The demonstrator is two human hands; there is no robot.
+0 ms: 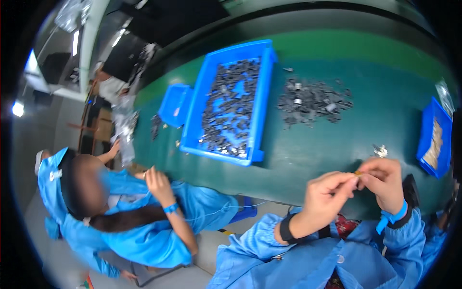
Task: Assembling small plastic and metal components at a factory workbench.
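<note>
Blue sleeves at the bottom; left hand point(327, 192) and right hand point(385, 180) both pinch one small orange part point(358, 172) between fingertips, above the green counter point(308, 154) edge. Metal bit point(380, 151) just beyond, dark parts pile point(313, 101) and blue tray point(231, 103) farther.

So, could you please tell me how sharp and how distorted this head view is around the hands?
Head view: strong fisheye, the green table edge bows and the corners go black; the left hand and right hand are slightly soft, the small piece pinched between them too blurred to identify; the large blue tray is sharper.
</note>
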